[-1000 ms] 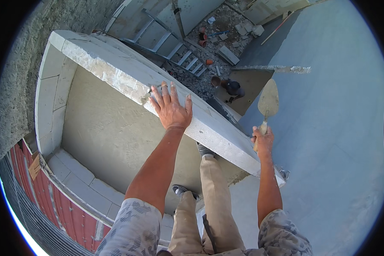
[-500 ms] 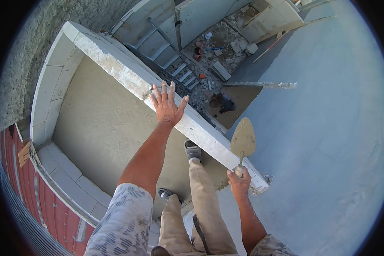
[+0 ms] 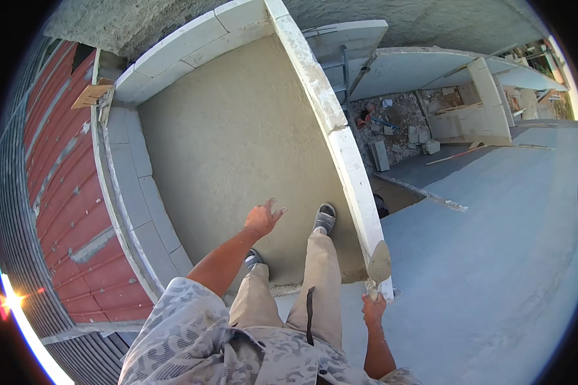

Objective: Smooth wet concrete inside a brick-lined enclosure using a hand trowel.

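My right hand (image 3: 374, 309) is wrapped round the handle of a pointed trowel (image 3: 379, 262), whose mortar-smeared blade points away from me. The blade overlaps the near end of a low white block wall (image 3: 356, 176) in view; whether it touches I cannot tell. In front of my legs my left hand (image 3: 262, 218) hangs over the grey-beige floor (image 3: 231, 135), fingers apart and nothing in them. It is clear of the wall. Both my feet, in grey sandals, stand on that floor beside the wall.
Pale blocks (image 3: 138, 186) edge the floor on the left, with red metal sheeting (image 3: 64, 212) beyond. Past the wall at right lie a lower rubble area (image 3: 395, 122), part of a ladder (image 3: 340, 70) and a wide pale-blue surface (image 3: 475, 256). A person down there is mostly hidden.
My left hand has come off the wall top and drawn back over the floor. My right hand has lowered the trowel toward the wall's near end. My view has turned left.
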Tool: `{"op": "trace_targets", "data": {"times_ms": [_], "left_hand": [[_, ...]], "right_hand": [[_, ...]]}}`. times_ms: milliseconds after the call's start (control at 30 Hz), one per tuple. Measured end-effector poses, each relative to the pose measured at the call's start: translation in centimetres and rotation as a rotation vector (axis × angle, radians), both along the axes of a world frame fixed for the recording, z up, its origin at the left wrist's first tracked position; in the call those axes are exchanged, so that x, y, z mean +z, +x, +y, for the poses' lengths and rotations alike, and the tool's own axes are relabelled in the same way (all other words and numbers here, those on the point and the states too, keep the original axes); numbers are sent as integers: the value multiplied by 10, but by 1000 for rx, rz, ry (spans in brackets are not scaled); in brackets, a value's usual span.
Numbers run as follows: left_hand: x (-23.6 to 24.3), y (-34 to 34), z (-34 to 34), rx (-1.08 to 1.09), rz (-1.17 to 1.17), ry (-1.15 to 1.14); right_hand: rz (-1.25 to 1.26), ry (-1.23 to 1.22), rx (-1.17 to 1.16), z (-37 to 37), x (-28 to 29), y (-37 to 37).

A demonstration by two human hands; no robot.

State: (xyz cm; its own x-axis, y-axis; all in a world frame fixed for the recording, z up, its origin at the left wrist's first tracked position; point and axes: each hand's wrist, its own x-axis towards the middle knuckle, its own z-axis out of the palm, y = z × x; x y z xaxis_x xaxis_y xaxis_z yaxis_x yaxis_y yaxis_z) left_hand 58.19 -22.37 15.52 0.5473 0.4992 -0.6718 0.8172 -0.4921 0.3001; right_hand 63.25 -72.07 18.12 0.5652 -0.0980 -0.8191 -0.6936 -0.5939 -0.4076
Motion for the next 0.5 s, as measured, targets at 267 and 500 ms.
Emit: {"op": "trace_targets", "data": {"times_ms": [267, 500], "left_hand": [[101, -240, 17, 436, 163, 125], [158, -384, -21, 739, 113, 230]], "right_hand": [[-6, -22, 73, -8, 60, -18], [-89, -35, 197, 22, 90, -14]]}}
